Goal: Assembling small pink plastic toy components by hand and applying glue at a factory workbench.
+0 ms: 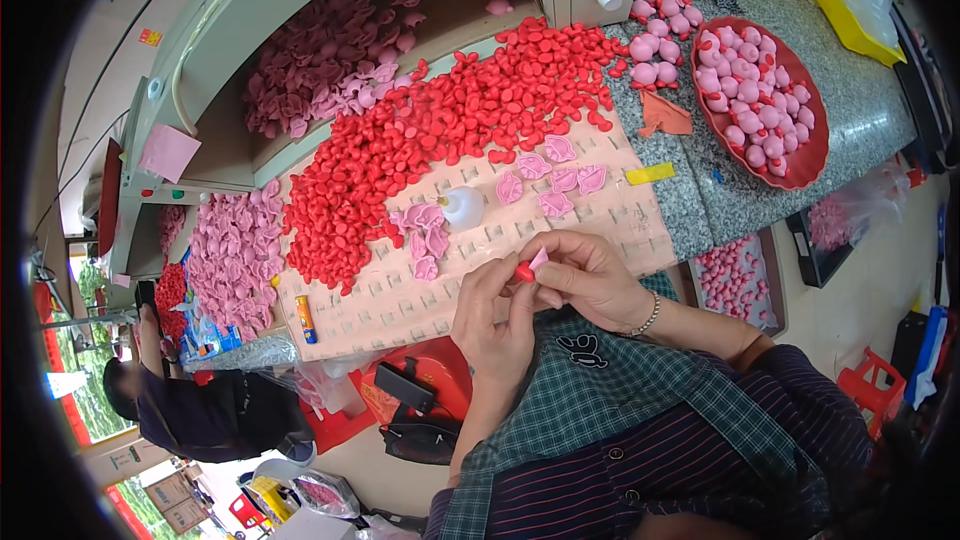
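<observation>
Close in front of my chest, both hands meet at the table's near edge. My left hand [497, 315] pinches a small red rubbery piece [525, 271] between thumb and fingertips. Pressed against it is a small pink piece [539, 258], which my right hand [597, 285] grips with closed fingers. My fingertips partly hide where the two pieces touch. Just beyond my hands, several thin pink cup-like pieces [560, 148] lie apart on the table mat [600, 225]. A white squeeze bottle [463, 207] lies beside a little cluster of pink pieces [424, 230].
A wide heap of red pieces [400, 140] covers the far mat, with pink pieces [235, 255] to its left. At right stands a red bowl [818, 140] of pink balls. A glue-stick-like tube [305, 320] lies at left. Another person [210, 410] works farther left.
</observation>
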Demonstrator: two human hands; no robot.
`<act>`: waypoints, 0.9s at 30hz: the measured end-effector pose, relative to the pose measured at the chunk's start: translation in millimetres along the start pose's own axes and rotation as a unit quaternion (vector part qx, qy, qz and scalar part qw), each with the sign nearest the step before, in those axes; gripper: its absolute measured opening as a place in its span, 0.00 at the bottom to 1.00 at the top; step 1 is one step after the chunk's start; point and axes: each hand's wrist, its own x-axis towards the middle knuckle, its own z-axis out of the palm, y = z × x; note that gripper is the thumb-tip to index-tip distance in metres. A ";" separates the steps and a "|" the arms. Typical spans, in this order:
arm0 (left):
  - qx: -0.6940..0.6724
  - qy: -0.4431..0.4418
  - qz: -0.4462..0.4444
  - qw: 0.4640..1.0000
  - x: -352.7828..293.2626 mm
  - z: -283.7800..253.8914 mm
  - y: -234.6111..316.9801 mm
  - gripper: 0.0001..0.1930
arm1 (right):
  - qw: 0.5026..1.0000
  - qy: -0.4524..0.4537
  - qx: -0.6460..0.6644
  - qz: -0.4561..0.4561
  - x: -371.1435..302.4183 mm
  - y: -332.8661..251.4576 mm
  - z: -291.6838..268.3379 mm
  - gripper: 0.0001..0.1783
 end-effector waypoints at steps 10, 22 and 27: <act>-0.011 -0.036 -0.069 0.997 6.9 -2.7 12.6 0.17 | 1.000 -0.022 0.009 0.017 3.8 -16.7 -3.6 0.11; -0.143 -0.015 -0.177 0.974 0.4 -0.5 9.6 0.15 | 0.992 0.083 -0.068 -0.073 2.1 1.9 10.7 0.10; -0.110 -0.002 -0.154 0.982 -2.0 -1.6 12.8 0.14 | 0.977 0.086 -0.133 -0.140 4.1 7.2 13.6 0.09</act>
